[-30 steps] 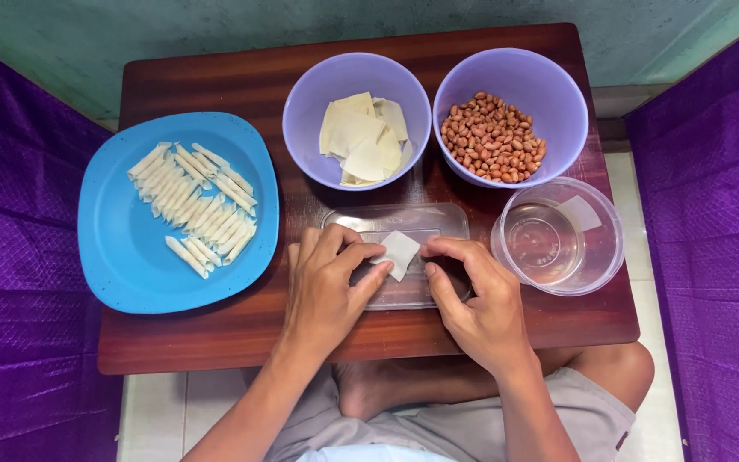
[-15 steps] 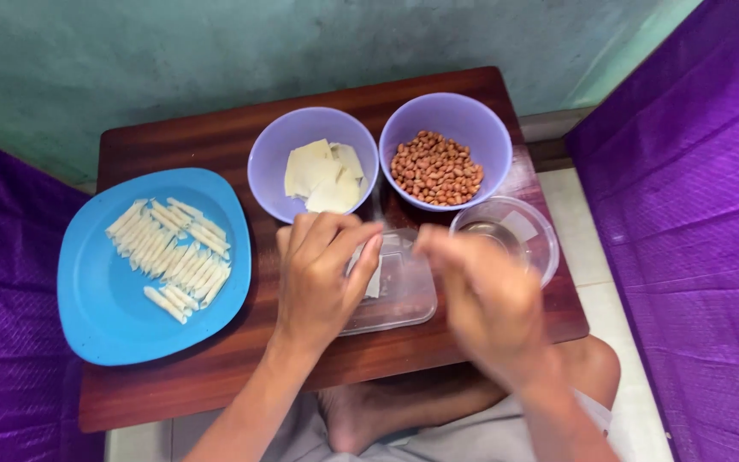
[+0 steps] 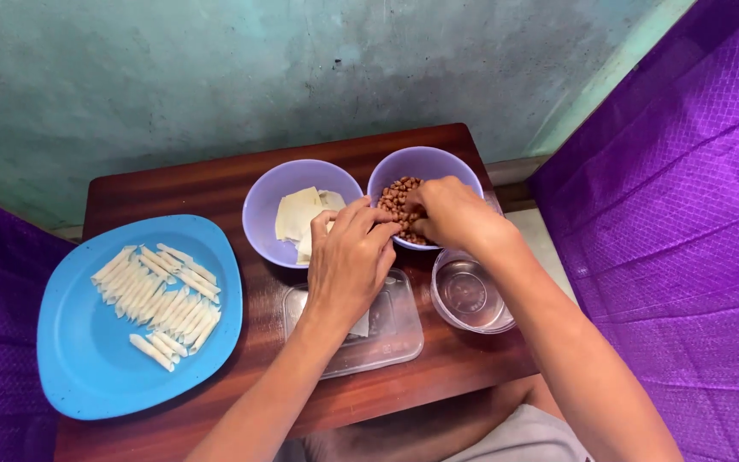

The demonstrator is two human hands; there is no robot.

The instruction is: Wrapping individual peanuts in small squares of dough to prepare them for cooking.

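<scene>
The left hand (image 3: 348,265) hovered over the clear rectangular plastic tray (image 3: 355,323), fingers curled together with the tips near the rim of the peanut bowl; whether it pinched anything could not be told. The right hand (image 3: 451,212) was down in the lilac round plastic bowl of brown peanuts (image 3: 397,198), fingertips bunched among the nuts, seemingly closing on a few, though the grip itself was hidden.

Judged from this, the step in hand was picking filling from the peanut bowl. The next move would call for a small, careful pinch and a short carry back to the tray, where a pale square wrapper sheet (image 3: 359,325) lay partly under the left wrist.

From left to right on the dark wooden table (image 3: 173,184): one blue rounded-square plastic plate (image 3: 79,359) bearing pale rolled pastry sticks (image 3: 160,295), too tightly packed to count exactly, perhaps two dozen; one lilac round plastic bowl of pale wrapper sheets (image 3: 271,205), several sheets stacked; one tray; one peanut bowl; one clear round plastic tub (image 3: 470,295), which looked to hold a little water.
</scene>
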